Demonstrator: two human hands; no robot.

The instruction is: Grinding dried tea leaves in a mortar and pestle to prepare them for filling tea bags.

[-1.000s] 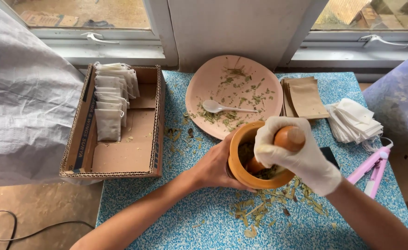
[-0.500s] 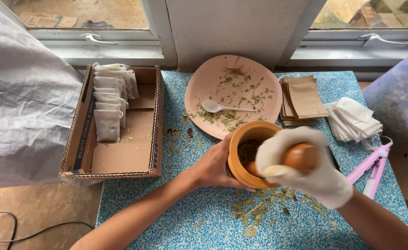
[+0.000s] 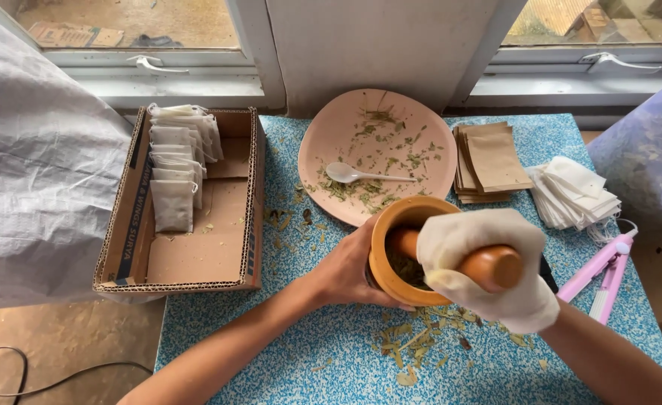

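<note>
The gloved fingers (image 3: 451, 247) of the right hand (image 3: 488, 270) are clenched around a wooden pestle (image 3: 488, 267), whose rounded butt sticks out of the fist toward 3 o'clock while its working end slants down toward 9 o'clock into an orange-brown mortar (image 3: 391, 255). Dark green crushed leaf lies in the bottom of the bowl under the pestle tip. The bare left hand (image 3: 346, 270) cups the mortar's outer wall from 9 o'clock, fingers wrapped around its side and grasping it.

The mortar stands on a blue-and-white speckled table (image 3: 271, 337). Scattered dried leaf bits (image 3: 413, 341) lie on the table at 6 o'clock from the mortar. At 12 o'clock, just beside the rim, sits a pink plate (image 3: 331, 135) strewn with leaf pieces, and a white plastic spoon (image 3: 353, 175) lies on it. At 1 o'clock is a stack of brown paper sachets (image 3: 494, 161), and at 2 o'clock a pile of white filter bags (image 3: 575, 193). A pink clip-like tool (image 3: 605, 274) lies at 3 o'clock near the table edge. At 9 o'clock, well apart from the mortar, a cardboard box (image 3: 196, 255) holds a row of filled white bags (image 3: 175, 172) along its far-left side. A grey woven sack (image 3: 38, 165) stands beyond the box.
</note>
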